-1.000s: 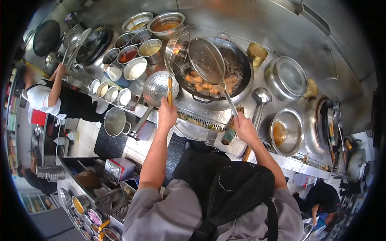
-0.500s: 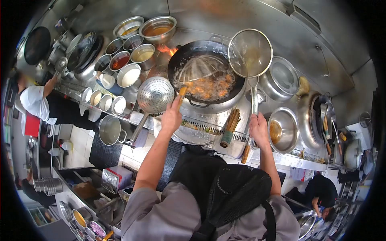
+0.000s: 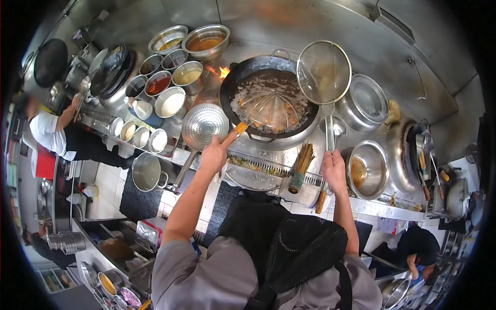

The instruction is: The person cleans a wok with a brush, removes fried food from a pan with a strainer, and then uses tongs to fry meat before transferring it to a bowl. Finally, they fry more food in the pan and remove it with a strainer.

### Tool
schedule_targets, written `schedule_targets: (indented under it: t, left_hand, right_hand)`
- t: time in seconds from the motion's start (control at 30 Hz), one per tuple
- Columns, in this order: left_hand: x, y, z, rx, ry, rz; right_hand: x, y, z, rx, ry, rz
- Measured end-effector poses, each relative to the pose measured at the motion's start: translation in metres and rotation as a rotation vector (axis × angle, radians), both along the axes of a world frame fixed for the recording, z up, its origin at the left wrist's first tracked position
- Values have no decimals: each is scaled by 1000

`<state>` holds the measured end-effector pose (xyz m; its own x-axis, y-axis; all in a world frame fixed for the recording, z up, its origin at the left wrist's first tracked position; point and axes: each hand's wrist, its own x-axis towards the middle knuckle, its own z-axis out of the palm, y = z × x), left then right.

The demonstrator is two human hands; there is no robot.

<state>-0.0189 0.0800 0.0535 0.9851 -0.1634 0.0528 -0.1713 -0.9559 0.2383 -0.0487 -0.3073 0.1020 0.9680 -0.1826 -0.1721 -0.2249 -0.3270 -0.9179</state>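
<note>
My left hand (image 3: 213, 157) is closed round the wooden handle of a wire skimmer (image 3: 272, 106). The skimmer's wire head lies in the bubbling oil of a black wok (image 3: 242, 80), over orange-brown frying pieces partly hidden beneath it. In my right hand (image 3: 334, 170) is the long metal handle of a fine-mesh strainer (image 3: 324, 72), whose round mesh is raised at the wok's right edge. A ladle (image 3: 338, 126) with a wooden handle passes close by my right hand. A perforated strainer ladle (image 3: 205, 126) rests left of the wok, close to my left hand.
Flame (image 3: 223, 72) shows at the wok's left. Sauce containers (image 3: 158, 83) and metal bowls (image 3: 205, 42) crowd the left counter. A bamboo brush (image 3: 301, 168) and a steel bowl (image 3: 368, 170) flank my right hand. One co-worker (image 3: 49, 132) stands left, another (image 3: 416, 248) lower right.
The skimmer's head has moved right and down over the frying pieces, while my left hand has shifted left and lower. The strainer stays raised in my right hand. The whole view has shifted slightly.
</note>
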Motion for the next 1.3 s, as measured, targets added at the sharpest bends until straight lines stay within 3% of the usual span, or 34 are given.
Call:
schedule_targets:
  t: [0.17, 0.3, 0.57, 0.8, 0.87, 1.0, 1.3]
  left_hand:
    - [-7, 16, -5, -239, -64, -6]
    - [-11, -8, 5, -297, -87, 12]
    - [-29, -26, 9, -386, -92, 238]
    - [-19, -43, -9, -455, -81, 174]
    - [-13, -43, -10, -579, -192, 99]
    - [-8, -43, -1, -577, -138, 155]
    - [-2, -22, -5, -343, -49, -33]
  right_hand:
    - [4, -11, -20, -172, -107, 14]
    - [6, -9, -12, -168, -98, 7]
    - [1, -23, -21, -233, -146, -26]
    - [-3, -30, -29, -187, -123, -37]
    - [-2, -32, -28, -204, -141, -51]
    - [-7, -31, -13, -140, -139, -57]
    - [-9, -36, -15, -74, -98, -83]
